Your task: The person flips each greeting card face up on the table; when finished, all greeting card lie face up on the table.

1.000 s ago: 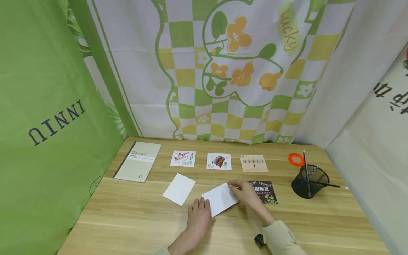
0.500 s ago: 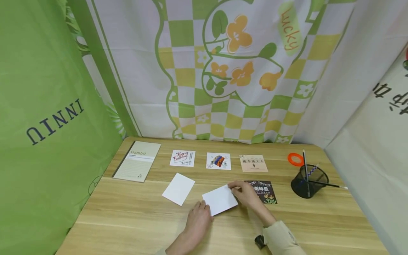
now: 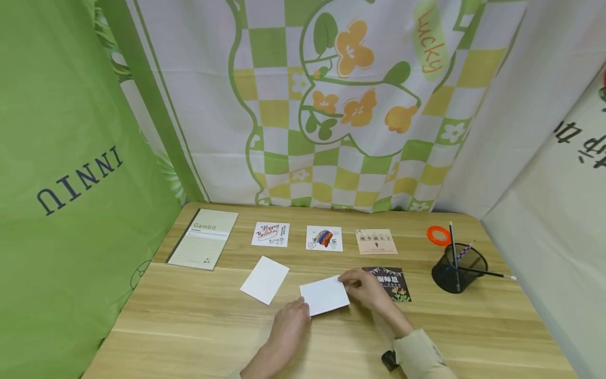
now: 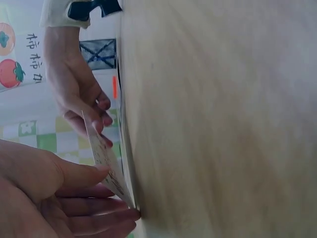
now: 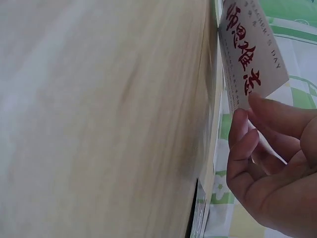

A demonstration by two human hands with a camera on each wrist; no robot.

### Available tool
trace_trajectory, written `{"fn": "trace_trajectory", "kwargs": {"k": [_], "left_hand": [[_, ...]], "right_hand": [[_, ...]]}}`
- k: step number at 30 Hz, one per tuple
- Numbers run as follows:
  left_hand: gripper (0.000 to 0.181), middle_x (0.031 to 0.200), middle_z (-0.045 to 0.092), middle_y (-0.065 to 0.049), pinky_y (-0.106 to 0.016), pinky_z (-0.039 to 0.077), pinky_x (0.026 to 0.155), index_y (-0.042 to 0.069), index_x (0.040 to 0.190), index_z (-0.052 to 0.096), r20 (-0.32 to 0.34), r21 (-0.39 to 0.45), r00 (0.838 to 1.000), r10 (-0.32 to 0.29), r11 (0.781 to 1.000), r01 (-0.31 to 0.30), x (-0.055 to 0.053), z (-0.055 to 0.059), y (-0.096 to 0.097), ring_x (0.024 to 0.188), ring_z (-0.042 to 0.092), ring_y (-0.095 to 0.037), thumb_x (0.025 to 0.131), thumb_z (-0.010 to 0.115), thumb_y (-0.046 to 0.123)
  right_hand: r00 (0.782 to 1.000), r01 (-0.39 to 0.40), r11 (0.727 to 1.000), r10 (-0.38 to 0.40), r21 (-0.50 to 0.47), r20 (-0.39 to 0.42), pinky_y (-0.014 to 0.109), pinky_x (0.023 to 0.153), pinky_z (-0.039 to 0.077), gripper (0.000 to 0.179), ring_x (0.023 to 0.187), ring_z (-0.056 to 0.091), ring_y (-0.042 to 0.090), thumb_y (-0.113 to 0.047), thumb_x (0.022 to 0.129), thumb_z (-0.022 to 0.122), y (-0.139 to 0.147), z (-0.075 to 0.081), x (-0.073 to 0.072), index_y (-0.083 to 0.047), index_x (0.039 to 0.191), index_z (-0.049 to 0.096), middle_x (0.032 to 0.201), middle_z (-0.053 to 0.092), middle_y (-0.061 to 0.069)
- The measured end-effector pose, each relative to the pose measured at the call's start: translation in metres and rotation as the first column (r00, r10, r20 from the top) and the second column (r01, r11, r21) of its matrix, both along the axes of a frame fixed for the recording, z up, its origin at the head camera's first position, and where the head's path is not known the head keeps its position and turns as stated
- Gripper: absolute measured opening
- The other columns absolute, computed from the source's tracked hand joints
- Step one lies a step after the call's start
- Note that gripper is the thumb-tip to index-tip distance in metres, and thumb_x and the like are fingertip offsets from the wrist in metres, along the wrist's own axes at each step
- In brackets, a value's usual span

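Note:
A card [image 3: 324, 296], blank white on its upper face, is held by both hands above the table, tilted. Red Chinese characters and the words "Teacher's Day" show on its other face in the right wrist view, where the card [image 5: 252, 54] stands slanted. My left hand [image 3: 288, 329] pinches its left end, thumb on the printed face in the left wrist view. At the far right corner, my right hand [image 3: 368, 290] pinches the card between thumb and fingers. Just beyond the right hand lies a dark card [image 3: 395, 284] with flowers, partly covered by that hand.
Another blank white card [image 3: 264, 280] lies left of the hands. Behind are a Happy Birthday card [image 3: 270, 234], a scribbled card [image 3: 324, 238] and a beige card [image 3: 376, 242]. A notebook [image 3: 203, 239] lies left; an orange ring [image 3: 438, 236] and mesh pen holder [image 3: 459, 271] are right.
The card's near edge has risen and its tilt has changed. My left hand has shifted slightly, its fingers now further under the card's edge. My right hand has kept its corner grip.

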State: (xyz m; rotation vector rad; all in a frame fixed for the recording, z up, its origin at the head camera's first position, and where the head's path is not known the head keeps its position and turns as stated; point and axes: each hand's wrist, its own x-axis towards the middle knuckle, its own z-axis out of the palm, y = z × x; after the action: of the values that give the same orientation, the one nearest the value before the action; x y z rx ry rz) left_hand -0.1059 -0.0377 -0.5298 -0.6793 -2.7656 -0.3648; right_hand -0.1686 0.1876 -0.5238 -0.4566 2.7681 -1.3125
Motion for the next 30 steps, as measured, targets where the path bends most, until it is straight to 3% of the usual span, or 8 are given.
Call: {"fn": "trace_trajectory", "kwargs": {"k": [3,8,10,15,19,25,30], "left_hand": [[0.014,0.094,0.072,-0.014,-0.031,0.057,0.062,0.004,0.072,0.063,-0.015,0.034,1.000,0.007,0.999,-0.007,-0.002,0.001,-0.003,0.081,0.070,-0.026,0.073,0.076,0.002],[0.012,0.094,0.072,-0.012,-0.031,0.058,0.065,0.004,0.073,0.062,-0.026,0.077,1.000,0.001,0.997,0.001,-0.006,0.002,-0.007,0.087,0.070,-0.024,0.077,0.073,0.003],[0.009,0.093,0.073,-0.011,-0.031,0.058,0.066,0.004,0.076,0.064,-0.049,0.091,0.999,0.000,0.996,0.004,-0.007,0.002,-0.007,0.087,0.070,-0.023,0.079,0.072,0.004],[0.011,0.088,0.073,-0.008,-0.026,0.057,0.063,0.005,0.081,0.069,-0.166,0.129,0.986,0.022,0.992,0.000,-0.010,0.002,-0.010,0.080,0.071,-0.019,0.074,0.075,-0.002],[0.019,0.089,0.073,-0.010,-0.024,0.057,0.060,0.003,0.087,0.072,-0.208,0.190,0.977,0.039,0.982,0.001,-0.012,0.002,-0.012,0.076,0.072,-0.020,0.071,0.076,-0.007],[0.018,0.087,0.073,-0.010,-0.023,0.056,0.054,0.003,0.088,0.072,-0.253,0.230,0.966,0.053,0.973,0.007,-0.015,0.003,-0.012,0.070,0.072,-0.019,0.073,0.075,-0.007],[0.010,0.082,0.073,-0.009,-0.023,0.054,0.049,0.004,0.089,0.073,-0.286,0.228,0.955,0.083,0.974,-0.017,-0.019,0.007,-0.012,0.063,0.070,-0.017,0.079,0.074,0.002]], "right_hand": [[1.000,-0.004,1.000,0.004,-0.015,0.024,0.024,0.068,0.052,0.031,0.087,0.061,0.022,0.010,0.077,0.063,0.001,0.001,0.000,-0.002,0.104,0.071,0.116,0.063,0.017],[0.997,0.032,0.999,-0.029,-0.041,0.078,0.024,0.048,0.050,0.030,0.073,0.058,0.016,0.009,0.080,0.064,0.001,0.002,0.001,-0.004,0.106,0.071,0.116,0.063,0.016],[0.996,0.049,0.998,-0.045,-0.049,0.083,0.024,0.046,0.049,0.028,0.070,0.058,0.016,0.008,0.081,0.066,0.000,0.002,0.001,-0.005,0.105,0.071,0.114,0.064,0.015],[0.997,0.074,0.996,-0.073,-0.042,0.029,0.024,0.064,0.053,0.024,0.083,0.062,0.019,0.003,0.080,0.071,-0.001,0.000,0.000,-0.008,0.100,0.073,0.108,0.067,0.009],[0.998,0.063,0.998,-0.063,-0.022,-0.010,0.030,0.079,0.055,0.022,0.091,0.064,0.022,0.003,0.079,0.072,-0.001,-0.001,0.000,-0.009,0.098,0.074,0.106,0.068,0.008],[0.998,0.058,0.998,-0.057,0.019,-0.035,0.036,0.080,0.055,0.020,0.092,0.065,0.023,0.003,0.079,0.072,-0.002,-0.001,0.000,-0.011,0.094,0.075,0.102,0.070,0.008],[0.993,0.111,0.994,-0.112,0.014,0.027,0.039,0.084,0.053,0.015,0.092,0.066,0.020,-0.004,0.080,0.074,-0.005,0.002,0.000,-0.014,0.091,0.076,0.098,0.073,0.004]]}}
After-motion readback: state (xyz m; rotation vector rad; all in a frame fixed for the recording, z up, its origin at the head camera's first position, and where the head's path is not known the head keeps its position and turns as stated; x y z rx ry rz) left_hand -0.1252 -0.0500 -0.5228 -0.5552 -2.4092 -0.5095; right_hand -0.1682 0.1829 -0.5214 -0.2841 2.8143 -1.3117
